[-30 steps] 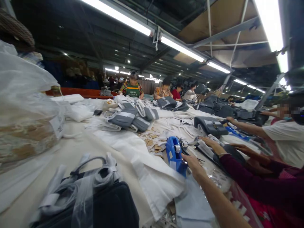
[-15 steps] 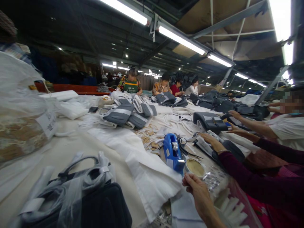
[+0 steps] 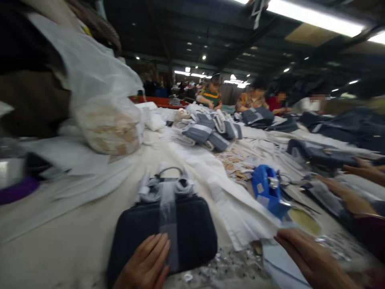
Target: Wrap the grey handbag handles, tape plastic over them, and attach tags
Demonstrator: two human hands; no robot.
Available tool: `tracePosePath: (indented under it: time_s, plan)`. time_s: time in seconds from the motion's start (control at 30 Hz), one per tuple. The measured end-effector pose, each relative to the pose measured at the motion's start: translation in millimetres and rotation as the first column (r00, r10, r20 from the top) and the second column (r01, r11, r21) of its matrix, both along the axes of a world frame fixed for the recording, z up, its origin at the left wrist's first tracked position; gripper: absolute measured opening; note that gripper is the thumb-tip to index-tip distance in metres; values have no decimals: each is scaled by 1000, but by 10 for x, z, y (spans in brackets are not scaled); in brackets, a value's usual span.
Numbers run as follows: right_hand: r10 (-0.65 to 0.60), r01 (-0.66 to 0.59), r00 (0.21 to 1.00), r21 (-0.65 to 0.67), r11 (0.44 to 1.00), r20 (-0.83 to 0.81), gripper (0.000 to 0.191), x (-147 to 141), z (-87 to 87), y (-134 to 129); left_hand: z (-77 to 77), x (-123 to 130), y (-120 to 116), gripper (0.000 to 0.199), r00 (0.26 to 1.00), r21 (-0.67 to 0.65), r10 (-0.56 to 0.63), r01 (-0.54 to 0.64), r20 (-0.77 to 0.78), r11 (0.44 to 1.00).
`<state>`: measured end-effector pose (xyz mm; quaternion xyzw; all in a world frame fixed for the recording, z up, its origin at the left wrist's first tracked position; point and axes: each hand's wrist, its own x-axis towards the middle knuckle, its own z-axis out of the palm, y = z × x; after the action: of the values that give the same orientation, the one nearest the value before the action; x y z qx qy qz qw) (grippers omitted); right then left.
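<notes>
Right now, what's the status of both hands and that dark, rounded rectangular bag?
Left hand resting on dark rectangular bag. Right hand near blue plastic tape dispenser, grip unclear. Long white sheet between bag and dispenser.

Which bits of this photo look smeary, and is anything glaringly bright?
Head view: the right hand and a co-worker's sleeve at the right edge look smeared; same head view: the ceiling tube burns out white, while the dark bag under the left hand shows little surface detail.
</notes>
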<state>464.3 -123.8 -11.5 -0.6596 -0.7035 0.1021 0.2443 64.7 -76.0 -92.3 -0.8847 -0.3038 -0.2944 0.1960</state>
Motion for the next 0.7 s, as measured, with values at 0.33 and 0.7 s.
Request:
tracePosePath:
  time_s: [0.33, 0.7]
  plan:
    - [904, -765, 328, -484, 424, 273, 9, -2099, 598, 966, 102, 87, -156, 30, 990, -122, 123, -114, 70, 986]
    - [891, -745, 138, -547, 381, 433, 10, -2476, 277, 1389, -87, 87, -154, 24, 970, -205, 91, -45, 225, 978]
